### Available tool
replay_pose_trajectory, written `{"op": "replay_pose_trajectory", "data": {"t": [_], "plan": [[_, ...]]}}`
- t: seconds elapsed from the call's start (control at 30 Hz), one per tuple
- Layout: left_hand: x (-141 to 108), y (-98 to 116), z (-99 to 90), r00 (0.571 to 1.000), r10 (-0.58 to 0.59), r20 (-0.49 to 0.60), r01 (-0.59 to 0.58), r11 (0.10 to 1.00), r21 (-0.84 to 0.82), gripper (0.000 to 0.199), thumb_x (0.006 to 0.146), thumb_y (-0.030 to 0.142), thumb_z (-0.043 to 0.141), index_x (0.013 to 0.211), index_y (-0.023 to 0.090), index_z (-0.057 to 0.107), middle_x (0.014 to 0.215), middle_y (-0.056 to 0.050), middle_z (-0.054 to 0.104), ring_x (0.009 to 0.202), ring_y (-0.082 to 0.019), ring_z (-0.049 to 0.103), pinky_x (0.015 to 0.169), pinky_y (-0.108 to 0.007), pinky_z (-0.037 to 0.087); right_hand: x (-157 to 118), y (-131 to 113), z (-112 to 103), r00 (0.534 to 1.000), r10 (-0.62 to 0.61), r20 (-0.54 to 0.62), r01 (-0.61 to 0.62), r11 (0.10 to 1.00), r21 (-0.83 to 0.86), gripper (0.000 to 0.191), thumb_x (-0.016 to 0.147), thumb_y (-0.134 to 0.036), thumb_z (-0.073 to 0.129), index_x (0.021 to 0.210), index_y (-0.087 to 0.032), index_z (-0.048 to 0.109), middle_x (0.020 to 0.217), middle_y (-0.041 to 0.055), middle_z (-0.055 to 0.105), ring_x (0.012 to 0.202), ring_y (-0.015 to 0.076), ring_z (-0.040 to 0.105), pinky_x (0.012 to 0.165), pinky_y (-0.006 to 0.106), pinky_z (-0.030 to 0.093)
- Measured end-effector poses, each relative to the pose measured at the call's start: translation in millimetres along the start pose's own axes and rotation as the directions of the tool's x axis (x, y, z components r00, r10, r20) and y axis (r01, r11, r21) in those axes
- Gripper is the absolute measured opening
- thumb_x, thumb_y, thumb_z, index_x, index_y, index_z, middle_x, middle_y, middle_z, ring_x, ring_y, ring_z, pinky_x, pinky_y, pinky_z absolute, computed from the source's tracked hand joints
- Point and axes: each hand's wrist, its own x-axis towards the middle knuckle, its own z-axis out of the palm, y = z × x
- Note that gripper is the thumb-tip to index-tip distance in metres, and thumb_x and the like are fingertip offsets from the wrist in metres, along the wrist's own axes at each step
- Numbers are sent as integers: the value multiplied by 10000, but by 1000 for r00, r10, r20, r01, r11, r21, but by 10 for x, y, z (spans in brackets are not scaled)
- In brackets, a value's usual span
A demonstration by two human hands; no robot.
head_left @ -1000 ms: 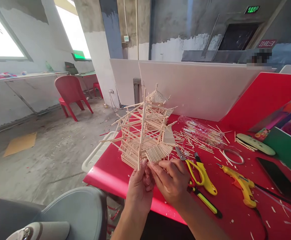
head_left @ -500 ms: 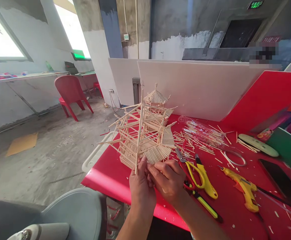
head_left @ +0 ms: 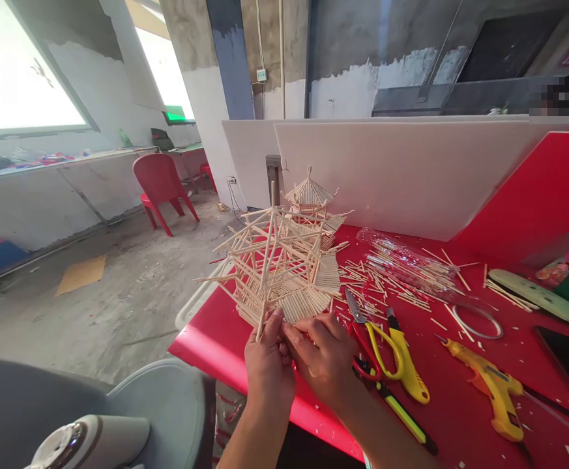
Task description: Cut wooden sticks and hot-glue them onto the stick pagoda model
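A pavilion model [head_left: 304, 303] made of thin wooden sticks stands at the front of the red table, with open rafters above and a partly covered lower roof. My left hand [head_left: 270, 368] is closed at its near corner, thumb and fingers pinching around a projecting stick. Beside it, my right hand [head_left: 326, 355] is closed too, its fingers pressed against the lower roof's front edge. Whatever small piece lies between the fingertips is hidden. Behind stands a second stick tower [head_left: 309, 192] with a pointed roof.
Right of my hands lie scissors [head_left: 386, 352], a yellow utility knife [head_left: 408, 358], a yellow-black cutter [head_left: 404, 417] and a glue gun [head_left: 492, 384]. Loose sticks [head_left: 362, 280] and a plastic bag of sticks [head_left: 406, 260] are farther back. A grey stool [head_left: 181, 404] stands left of the table [head_left: 206, 345].
My view has turned a little left, so the surroundings sit farther right. The model's near side has tilted slightly relative to me. Both hands keep their place at its front corner.
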Motion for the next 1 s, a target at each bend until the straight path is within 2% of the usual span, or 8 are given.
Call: {"op": "replay_pose_trajectory", "data": {"t": [0.17,0.3,0.57,0.83,1.0], "plan": [[0,12,32,999,24,-38,-23,1000,18,461,491,277,907,738,197,526,455,149,348,323,-4,298,321,-124,216,29,-37,-85,999,27,-20,-26,998,54,206,899,-160,617,1070,-219,717,847,26,715,799,154,577,739,282,492],[16,4,37,998,46,-32,-46,999,17,466,495,269,901,676,197,477,477,132,379,337,-6,306,317,-133,200,2,-48,-197,998,59,-37,-56,995,82,198,886,-146,634,1047,-224,718,820,24,706,779,151,570,737,282,483],[-25,33,45,998,58,-4,-57,994,90,389,545,267,888,755,175,573,517,87,491,382,-44,428,338,-148,289,-95,35,-296,995,103,-11,-102,993,53,168,885,-155,634,1014,-219,721,794,35,672,765,163,561,708,298,463],[19,24,28,997,71,15,-72,994,78,411,533,240,905,785,178,586,528,100,506,365,-31,427,313,-131,282,-144,57,-333,991,132,7,-132,989,61,147,887,-167,639,996,-219,722,791,33,662,753,160,551,702,297,460],[18,36,31,997,71,10,-71,993,99,416,522,237,905,776,184,581,522,105,502,352,-35,434,298,-131,273,-219,107,-426,981,180,71,-183,983,31,146,889,-170,642,1004,-211,722,789,36,643,771,167,543,721,296,458]]}}
